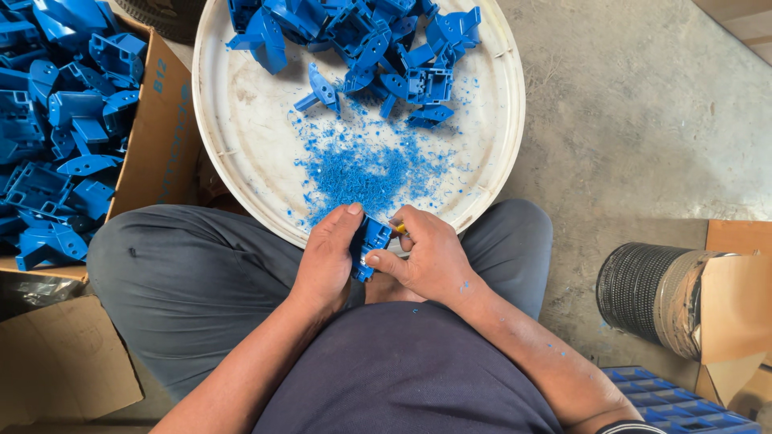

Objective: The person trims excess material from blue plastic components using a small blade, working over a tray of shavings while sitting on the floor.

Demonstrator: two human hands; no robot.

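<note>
My left hand (328,259) grips a small blue plastic part (371,239) over my lap, just at the near rim of a round white tray (241,153). My right hand (425,254) presses against the same part, thumb on its side, with a small yellow-handled tool (400,228) poking out between the fingers. On the tray lies a pile of blue plastic shavings (366,169), and beyond it a heap of blue plastic parts (362,36).
A cardboard box (157,120) at the left is full of the same blue parts (60,120). At the right stand a black ribbed roll (643,285) and another cardboard box (736,309). A blue crate (667,402) sits at the bottom right on the concrete floor.
</note>
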